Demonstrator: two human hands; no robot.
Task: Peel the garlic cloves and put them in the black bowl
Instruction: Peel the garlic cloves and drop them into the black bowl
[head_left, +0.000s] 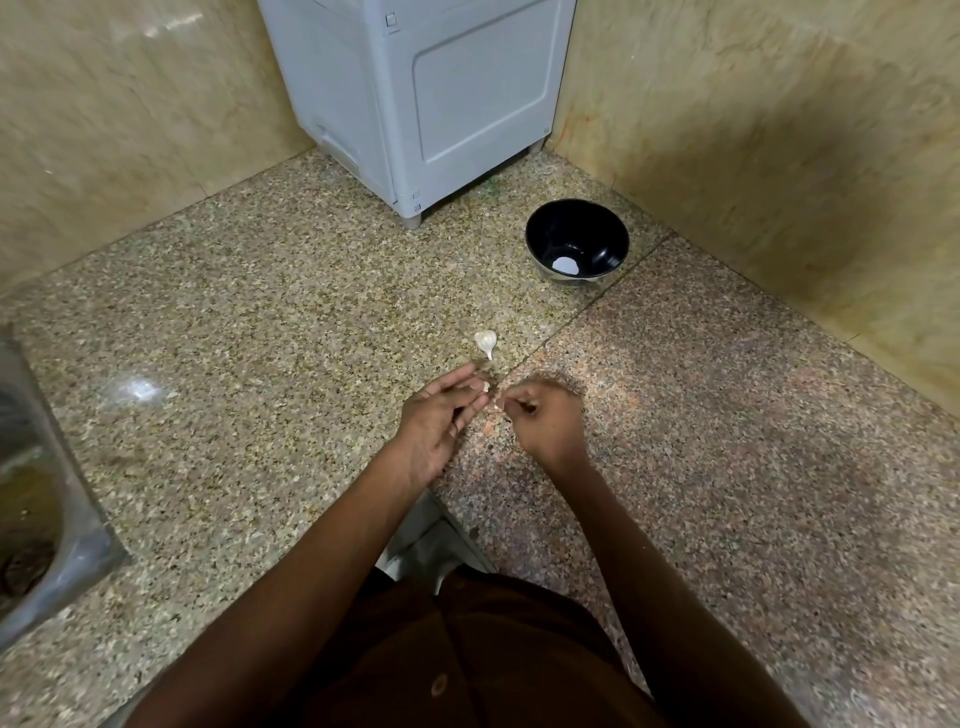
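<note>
A small garlic clove (485, 388) is pinched at the fingertips of my left hand (439, 415), just above the granite counter. My right hand (540, 418) is curled into a loose fist right beside it, its fingertips at the clove's skin. A white garlic bulb (486, 343) with a short stem lies on the counter just beyond my hands. The black bowl (576, 241) stands farther back to the right, with a bright reflection at its bottom; I see no cloves inside.
A grey appliance (415, 98) stands in the back corner between tiled walls. A steel sink (36, 499) is set into the counter (234, 322) at the left edge. Speckled granite stretches around my hands.
</note>
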